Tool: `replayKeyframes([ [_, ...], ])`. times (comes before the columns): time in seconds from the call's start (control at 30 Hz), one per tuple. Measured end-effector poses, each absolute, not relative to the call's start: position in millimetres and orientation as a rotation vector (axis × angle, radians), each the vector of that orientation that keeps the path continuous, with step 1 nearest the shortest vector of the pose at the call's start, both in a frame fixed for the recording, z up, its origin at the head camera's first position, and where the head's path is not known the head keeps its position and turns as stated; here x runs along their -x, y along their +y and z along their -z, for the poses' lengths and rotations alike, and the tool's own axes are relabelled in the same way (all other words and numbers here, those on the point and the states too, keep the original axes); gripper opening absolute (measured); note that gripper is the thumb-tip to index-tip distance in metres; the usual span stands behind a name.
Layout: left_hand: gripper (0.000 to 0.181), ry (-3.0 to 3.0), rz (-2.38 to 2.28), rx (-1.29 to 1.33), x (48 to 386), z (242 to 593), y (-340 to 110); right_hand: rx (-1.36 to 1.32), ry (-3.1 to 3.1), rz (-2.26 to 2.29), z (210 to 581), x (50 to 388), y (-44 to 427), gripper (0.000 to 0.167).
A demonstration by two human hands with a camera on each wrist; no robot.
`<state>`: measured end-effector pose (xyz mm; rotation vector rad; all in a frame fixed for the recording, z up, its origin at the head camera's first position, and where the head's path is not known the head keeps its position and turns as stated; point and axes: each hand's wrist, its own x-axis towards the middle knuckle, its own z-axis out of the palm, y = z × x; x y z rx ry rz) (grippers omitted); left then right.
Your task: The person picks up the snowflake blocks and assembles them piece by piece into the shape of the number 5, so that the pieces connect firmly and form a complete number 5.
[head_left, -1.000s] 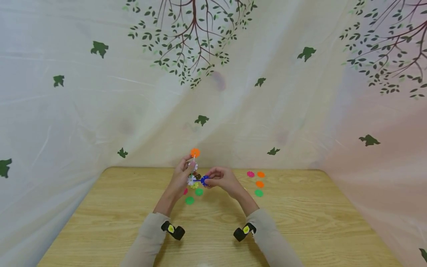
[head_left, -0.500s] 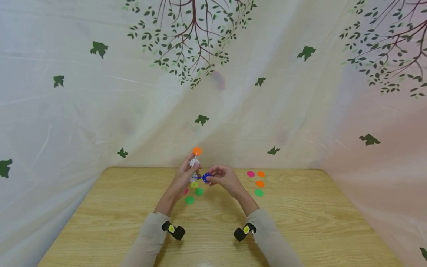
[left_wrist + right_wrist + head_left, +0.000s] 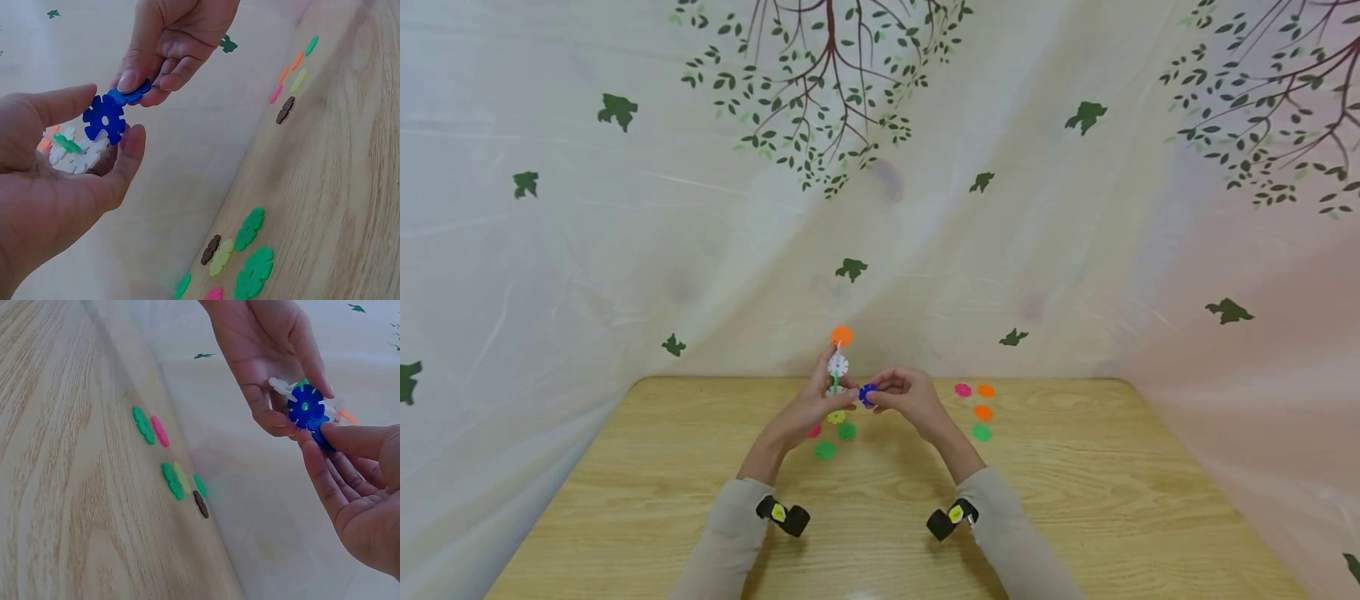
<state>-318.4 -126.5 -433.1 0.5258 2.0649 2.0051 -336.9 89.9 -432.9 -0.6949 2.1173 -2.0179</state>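
My left hand holds a chain of slotted snowflake discs. An orange disc tops it, with a white disc below and a green disc slotted between white ones. In the left wrist view, the left thumb touches the edge of a blue disc, the fingers curling behind the chain. A second blue disc joins the first at an angle. My right hand pinches that second disc between thumb and fingers. The left hand partly hides the white discs, and the joint with the blue pair is unclear.
Loose discs lie on the wooden table. Beneath the hands are green, yellow, pink and brown ones. Farther right lie pink, orange and green discs. A leaf-printed cloth hangs behind.
The left thumb has swung right, toward the blue discs, uncovering more of the white and green chain. The right hand, still pinching a blue disc, has risen slightly.
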Motion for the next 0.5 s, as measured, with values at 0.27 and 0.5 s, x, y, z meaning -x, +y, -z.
replayKeyframes([
  [0.27,0.091,2.1,-2.14,-0.39,316.3,434.4,-123.3,0.676,2.099,2.074,430.4,336.5,91.7,0.021],
  [0.5,0.085,2.141,-2.198,-0.378,313.7,433.2,-118.8,0.66,2.091,2.127,430.9,335.8,92.1,0.024],
])
